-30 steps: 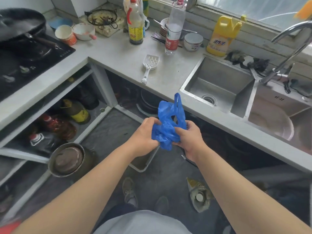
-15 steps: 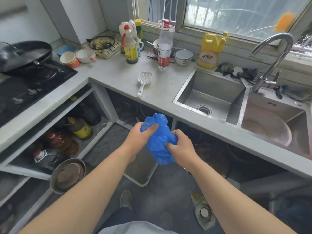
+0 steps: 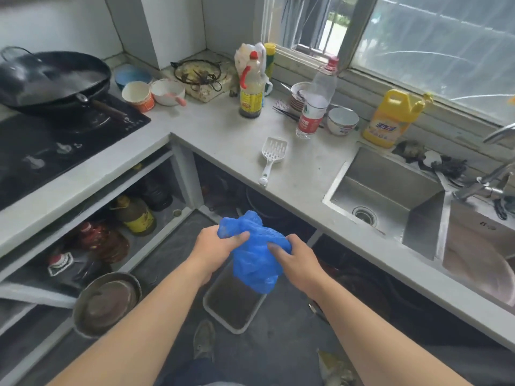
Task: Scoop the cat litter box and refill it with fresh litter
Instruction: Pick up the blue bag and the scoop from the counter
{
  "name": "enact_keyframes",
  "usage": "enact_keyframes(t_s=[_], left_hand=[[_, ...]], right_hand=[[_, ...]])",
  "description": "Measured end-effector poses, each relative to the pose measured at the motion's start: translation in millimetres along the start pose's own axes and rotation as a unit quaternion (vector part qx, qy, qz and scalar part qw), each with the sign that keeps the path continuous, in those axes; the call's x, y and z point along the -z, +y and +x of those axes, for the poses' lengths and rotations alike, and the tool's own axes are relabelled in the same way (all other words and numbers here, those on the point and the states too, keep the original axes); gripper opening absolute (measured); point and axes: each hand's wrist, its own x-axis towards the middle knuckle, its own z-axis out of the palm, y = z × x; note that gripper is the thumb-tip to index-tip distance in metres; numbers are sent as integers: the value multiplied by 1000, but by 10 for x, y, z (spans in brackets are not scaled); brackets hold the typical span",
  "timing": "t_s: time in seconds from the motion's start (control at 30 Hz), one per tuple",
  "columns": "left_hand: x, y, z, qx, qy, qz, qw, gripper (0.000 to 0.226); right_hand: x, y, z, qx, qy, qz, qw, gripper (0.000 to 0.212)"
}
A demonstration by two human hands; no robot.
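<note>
A crumpled blue plastic bag (image 3: 255, 260) hangs in the air in front of me, above the floor. My left hand (image 3: 216, 247) grips its upper left part, thumb over the plastic. My right hand (image 3: 296, 260) pinches its right side. Below the bag, a grey rectangular litter box (image 3: 231, 305) sits on the dark floor, its far end hidden by the bag. A white slotted litter scoop (image 3: 271, 157) lies on the grey countertop (image 3: 217, 135), handle toward me.
A double steel sink (image 3: 390, 196) with a faucet is at the right. Bottles, bowls and a yellow detergent jug (image 3: 390, 119) line the counter's back. A black wok (image 3: 53, 79) sits on the stove at left. Oil bottles and a metal pot (image 3: 107, 302) stand under the counter.
The view has tilted up and shifted, showing more window and wall. Both hands keep working the blue bag, which now hangs lower and fuller between them, over the litter box.
</note>
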Motion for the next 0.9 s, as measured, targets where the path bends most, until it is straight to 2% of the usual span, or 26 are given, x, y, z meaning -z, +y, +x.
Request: enact_keyframes(t_s=[0.17,0.27,0.4,0.6,0.67,0.77,0.9], left_hand=[[762,-71,408,87,77,-15,993,28],[1196,-152,527,127,86,-21,988,35],[1632,-240,638,141,102,-55,983,36],[2218,-429,849,165,245,-174,939,22],[2349,-450,919,159,265,-217,926,20],[2413,-402,1032,150,254,-236,926,20],[2345,-329,1186,174,230,-251,924,45]], right_hand=[[-564,-288,603,-24,-20,-52,998,35],[-916,-389,928,-46,-43,-57,996,35],[-1216,-400,1412,-127,16,28,991,28],[-1293,-563,1777,-257,93,189,943,12],[-1299,-630,1825,-250,95,185,946,17],[-1344,-751,1857,-198,60,147,967,18],[-1434,-994,1863,-145,-46,129,980,11]])
